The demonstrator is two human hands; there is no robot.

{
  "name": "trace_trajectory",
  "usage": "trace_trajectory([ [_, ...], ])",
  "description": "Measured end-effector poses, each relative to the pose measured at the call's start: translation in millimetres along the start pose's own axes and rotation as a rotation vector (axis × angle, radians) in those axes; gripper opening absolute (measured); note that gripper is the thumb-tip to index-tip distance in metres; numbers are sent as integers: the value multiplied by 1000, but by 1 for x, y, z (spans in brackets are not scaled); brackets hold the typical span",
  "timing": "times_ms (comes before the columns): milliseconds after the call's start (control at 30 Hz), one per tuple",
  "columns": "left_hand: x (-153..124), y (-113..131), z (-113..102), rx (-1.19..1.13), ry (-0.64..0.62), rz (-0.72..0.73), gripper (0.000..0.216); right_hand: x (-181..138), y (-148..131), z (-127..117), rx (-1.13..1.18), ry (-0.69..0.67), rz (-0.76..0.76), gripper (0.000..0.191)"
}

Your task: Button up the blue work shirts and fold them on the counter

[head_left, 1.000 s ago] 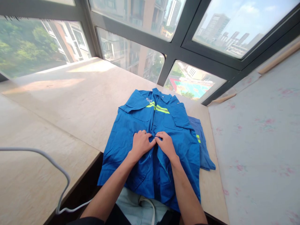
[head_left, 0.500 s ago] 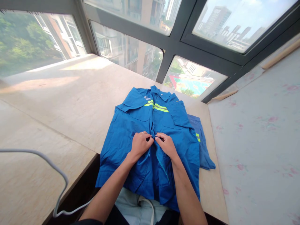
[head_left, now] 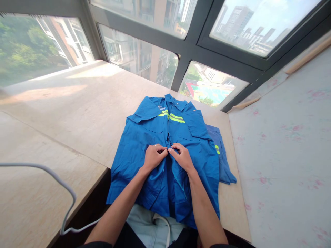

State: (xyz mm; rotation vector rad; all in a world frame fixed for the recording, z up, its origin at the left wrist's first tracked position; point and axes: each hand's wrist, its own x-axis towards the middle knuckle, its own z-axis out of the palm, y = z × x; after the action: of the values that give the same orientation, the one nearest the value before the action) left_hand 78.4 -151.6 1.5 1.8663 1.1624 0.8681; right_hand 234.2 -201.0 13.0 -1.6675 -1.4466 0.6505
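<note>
A blue short-sleeved work shirt (head_left: 152, 165) with yellow-and-grey reflective stripes lies front up, collar away from me, its lower hem hanging over the ledge's near edge. My left hand (head_left: 154, 156) pinches the left front edge at the middle of the shirt. Close against it, my right hand (head_left: 182, 156) pinches the cloth of the right front edge. The fingertips of both hands nearly meet, and any button between them is too small to make out. Below the hands the two fronts hang apart.
A second, folded blue garment (head_left: 223, 162) with a yellow stripe lies partly under the shirt at right. The pale stone ledge (head_left: 72, 117) runs to the window frame (head_left: 191, 51). A grey cable (head_left: 49, 170) loops at left. Flowered wallpaper (head_left: 281, 155) covers the right wall.
My right thumb and fingers have shifted slightly up and left, closer to my left fingertips. Both hands stay at the same spot on the shirt front. The view has moved a little.
</note>
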Motion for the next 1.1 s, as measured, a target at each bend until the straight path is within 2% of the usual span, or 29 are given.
trace_trajectory([
  [233,-4,-2,2,-24,3,116,15,0,-1,1,-84,37,-54,18],
  [633,-7,-1,5,55,55,141,12,-3,0,3,-79,66,39,18],
  [867,-8,-1,5,47,62,146,13,-3,4,7,-228,66,7,26],
  [1100,-7,2,2,-58,55,112,15,-5,13,-4,-41,-22,-29,23],
])
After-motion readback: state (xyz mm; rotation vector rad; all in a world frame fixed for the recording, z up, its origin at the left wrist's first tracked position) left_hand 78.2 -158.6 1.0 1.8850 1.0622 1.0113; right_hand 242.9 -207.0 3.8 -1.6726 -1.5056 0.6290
